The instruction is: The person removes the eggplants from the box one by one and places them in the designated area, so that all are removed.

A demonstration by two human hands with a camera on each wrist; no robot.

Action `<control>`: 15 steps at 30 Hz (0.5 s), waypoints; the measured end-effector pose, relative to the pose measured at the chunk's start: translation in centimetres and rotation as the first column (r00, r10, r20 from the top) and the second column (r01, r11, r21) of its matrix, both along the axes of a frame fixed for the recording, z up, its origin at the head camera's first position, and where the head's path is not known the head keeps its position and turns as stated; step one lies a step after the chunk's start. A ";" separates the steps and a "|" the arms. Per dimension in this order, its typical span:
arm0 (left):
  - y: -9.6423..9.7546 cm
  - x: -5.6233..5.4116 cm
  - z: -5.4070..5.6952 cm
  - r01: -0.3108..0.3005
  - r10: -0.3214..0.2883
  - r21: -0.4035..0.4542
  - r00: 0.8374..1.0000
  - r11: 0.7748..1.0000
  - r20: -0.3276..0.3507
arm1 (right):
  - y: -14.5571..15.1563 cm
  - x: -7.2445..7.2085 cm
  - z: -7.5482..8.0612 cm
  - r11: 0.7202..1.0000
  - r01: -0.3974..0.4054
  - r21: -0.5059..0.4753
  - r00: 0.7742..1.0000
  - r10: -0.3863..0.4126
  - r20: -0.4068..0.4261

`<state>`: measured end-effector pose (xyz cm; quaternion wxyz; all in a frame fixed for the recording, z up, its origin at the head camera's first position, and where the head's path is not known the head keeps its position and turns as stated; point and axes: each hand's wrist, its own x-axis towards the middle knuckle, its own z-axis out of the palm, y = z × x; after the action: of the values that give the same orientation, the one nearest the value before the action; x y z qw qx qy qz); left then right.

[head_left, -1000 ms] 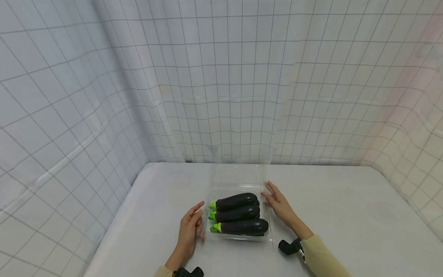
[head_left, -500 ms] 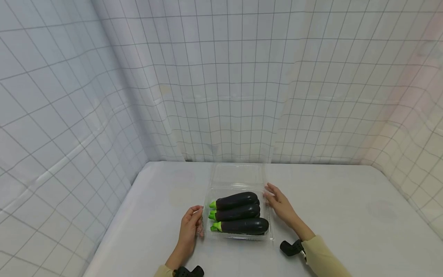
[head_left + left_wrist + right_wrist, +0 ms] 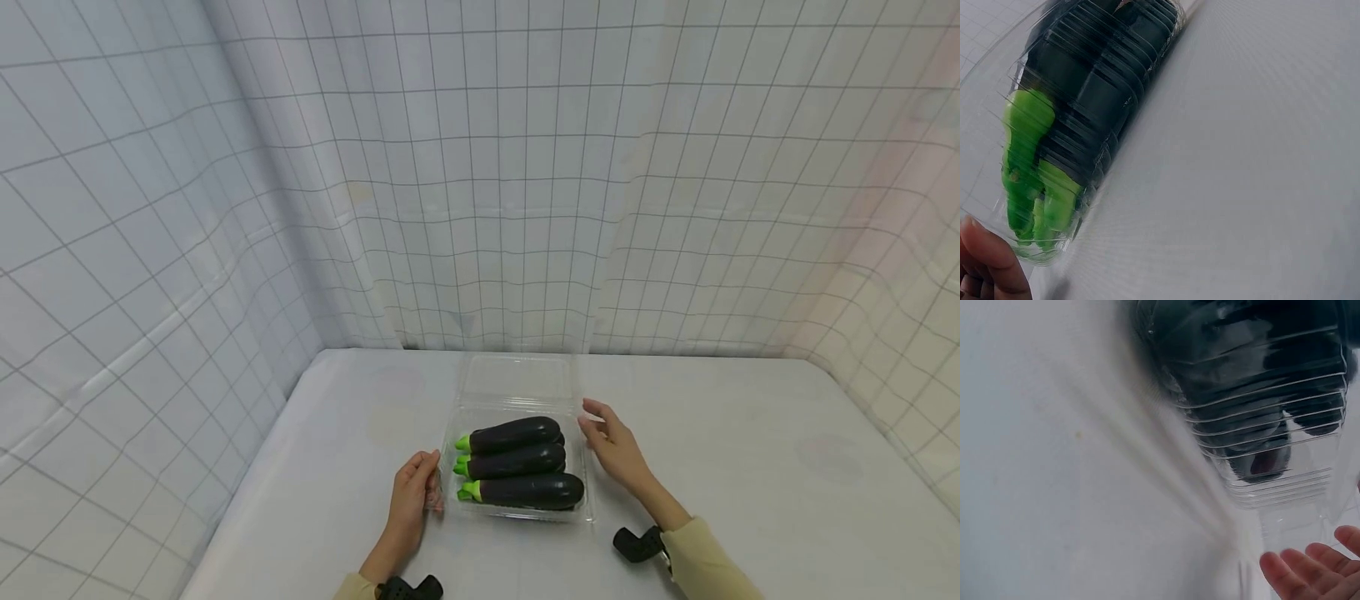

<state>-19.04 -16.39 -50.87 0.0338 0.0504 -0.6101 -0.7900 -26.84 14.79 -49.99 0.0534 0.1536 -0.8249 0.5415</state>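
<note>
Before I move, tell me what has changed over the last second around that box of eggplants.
The right hand has shifted rightward, away from the box. The left hand has bent its outstretched finger in at the box's left edge; whether it grips is unclear. The eggplants and open lid stayed as they were.

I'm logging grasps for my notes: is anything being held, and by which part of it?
The left grip appears to pinch the clear container by its left rim; the right grip holds nothing.
</note>
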 end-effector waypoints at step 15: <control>-0.1 -0.2 -0.2 0.014 -0.014 0.002 1.000 1.000 -0.007 | -1.0 2.2 3.9 0.972 -0.022 0.234 0.829 0.148 -0.539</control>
<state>-19.20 -16.51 -51.12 0.0303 0.0433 -0.6096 -0.7910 -24.59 13.84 -46.07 0.2479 0.3451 -0.8207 0.3820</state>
